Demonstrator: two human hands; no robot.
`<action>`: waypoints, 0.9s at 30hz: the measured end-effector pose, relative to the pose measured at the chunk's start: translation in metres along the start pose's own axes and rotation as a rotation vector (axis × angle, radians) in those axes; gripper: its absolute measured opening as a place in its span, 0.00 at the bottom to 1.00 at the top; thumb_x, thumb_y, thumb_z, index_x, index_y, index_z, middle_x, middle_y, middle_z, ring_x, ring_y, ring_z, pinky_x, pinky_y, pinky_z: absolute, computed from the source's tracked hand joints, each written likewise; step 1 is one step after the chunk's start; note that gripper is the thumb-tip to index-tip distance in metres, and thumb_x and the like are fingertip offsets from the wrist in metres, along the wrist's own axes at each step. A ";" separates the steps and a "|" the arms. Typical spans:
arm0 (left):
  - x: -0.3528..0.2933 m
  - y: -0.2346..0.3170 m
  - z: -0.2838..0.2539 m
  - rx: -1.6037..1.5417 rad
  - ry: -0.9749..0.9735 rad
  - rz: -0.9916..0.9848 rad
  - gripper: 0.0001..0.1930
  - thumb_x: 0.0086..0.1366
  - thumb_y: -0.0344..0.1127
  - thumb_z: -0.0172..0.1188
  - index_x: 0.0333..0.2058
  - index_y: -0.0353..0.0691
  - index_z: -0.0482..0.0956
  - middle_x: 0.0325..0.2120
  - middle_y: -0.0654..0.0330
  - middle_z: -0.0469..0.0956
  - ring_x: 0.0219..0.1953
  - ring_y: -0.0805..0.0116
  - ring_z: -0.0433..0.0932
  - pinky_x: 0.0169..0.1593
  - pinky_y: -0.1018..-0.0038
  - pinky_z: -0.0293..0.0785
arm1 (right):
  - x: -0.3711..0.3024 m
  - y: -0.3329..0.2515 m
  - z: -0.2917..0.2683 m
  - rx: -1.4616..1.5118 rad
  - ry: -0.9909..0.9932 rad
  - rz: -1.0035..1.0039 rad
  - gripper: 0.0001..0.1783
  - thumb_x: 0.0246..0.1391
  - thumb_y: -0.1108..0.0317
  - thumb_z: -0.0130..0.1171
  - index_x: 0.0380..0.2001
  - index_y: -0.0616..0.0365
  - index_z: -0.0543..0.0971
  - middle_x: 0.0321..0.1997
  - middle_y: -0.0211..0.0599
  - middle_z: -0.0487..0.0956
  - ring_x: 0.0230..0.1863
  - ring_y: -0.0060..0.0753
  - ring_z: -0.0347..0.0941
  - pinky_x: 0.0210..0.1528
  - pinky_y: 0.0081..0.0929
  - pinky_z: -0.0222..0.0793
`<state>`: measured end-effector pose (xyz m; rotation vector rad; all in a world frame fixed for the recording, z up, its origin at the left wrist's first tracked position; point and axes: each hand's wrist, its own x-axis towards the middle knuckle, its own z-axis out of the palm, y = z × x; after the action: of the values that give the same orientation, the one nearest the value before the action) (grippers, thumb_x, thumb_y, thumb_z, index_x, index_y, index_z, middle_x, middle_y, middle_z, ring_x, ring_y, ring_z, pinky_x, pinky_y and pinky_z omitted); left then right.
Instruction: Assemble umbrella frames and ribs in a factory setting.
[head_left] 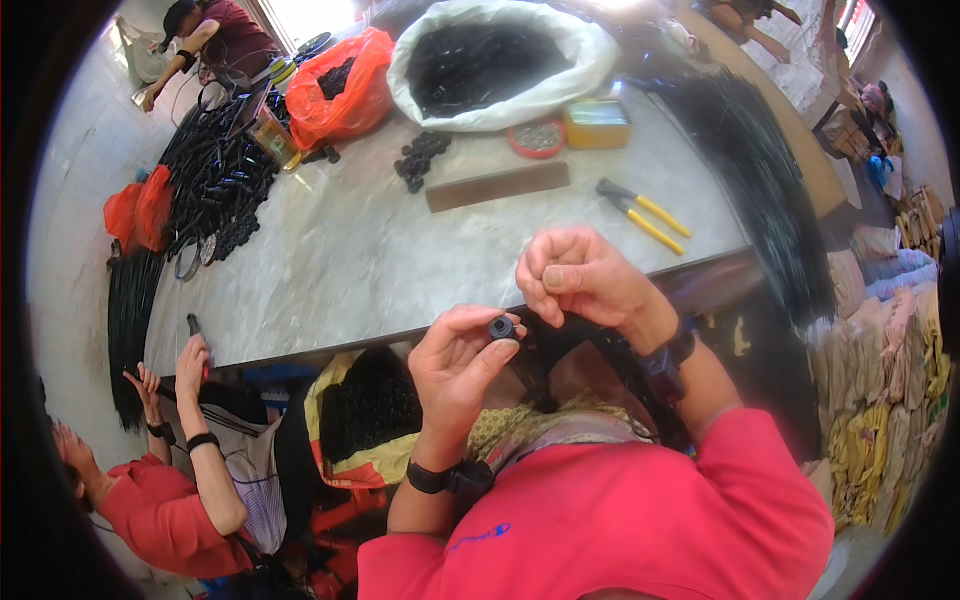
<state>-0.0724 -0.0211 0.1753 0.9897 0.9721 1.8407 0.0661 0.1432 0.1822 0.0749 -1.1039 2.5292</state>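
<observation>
My left hand (450, 370) is closed in a pinch around a small black ring-shaped part (501, 327) with a hole in its middle. The hole faces up toward me, just in front of the table edge. To its right and a little higher, my right hand (580, 275) has thumb and fingertips pressed together. Whatever lies between those fingertips, if anything, is too small to make out. The two hands are apart. Beyond the right hand, pliers with yellow handles (650, 215) lie on the grey table (330, 260).
A brown flat bar (497, 187), a red dish of small pieces (537, 140) and a yellowish box (597, 125) sit farther back. Behind stands a white sack (402, 85) of black parts. Long black strands (760, 170) hang at right. A co-worker's hand (192, 365) works at left.
</observation>
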 end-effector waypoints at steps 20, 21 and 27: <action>-0.002 -0.004 -0.005 -0.017 0.036 0.045 0.14 0.62 0.18 0.62 0.47 0.28 0.75 0.41 0.55 0.78 0.44 0.68 0.79 0.50 0.74 0.77 | -0.015 0.032 0.031 -0.551 0.182 -0.194 0.02 0.60 0.76 0.60 0.36 0.62 0.78 0.44 0.31 0.71 0.43 0.19 0.69 0.45 0.18 0.67; -0.003 -0.004 -0.005 -0.015 0.041 0.046 0.14 0.62 0.18 0.63 0.47 0.28 0.75 0.41 0.55 0.78 0.44 0.68 0.79 0.50 0.74 0.77 | -0.016 0.034 0.031 -0.531 0.200 -0.191 0.02 0.61 0.76 0.59 0.36 0.62 0.78 0.44 0.31 0.71 0.43 0.19 0.69 0.46 0.18 0.67; -0.004 -0.004 -0.005 -0.024 0.054 0.059 0.15 0.60 0.16 0.63 0.46 0.28 0.76 0.41 0.55 0.78 0.43 0.68 0.79 0.50 0.74 0.77 | -0.016 0.037 0.037 -0.536 0.236 -0.198 0.02 0.61 0.76 0.59 0.37 0.62 0.78 0.43 0.30 0.71 0.43 0.18 0.68 0.46 0.18 0.66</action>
<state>-0.0740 -0.0244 0.1684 0.9684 0.9596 1.9327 0.0640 0.0886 0.1790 -0.2384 -1.5412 1.9397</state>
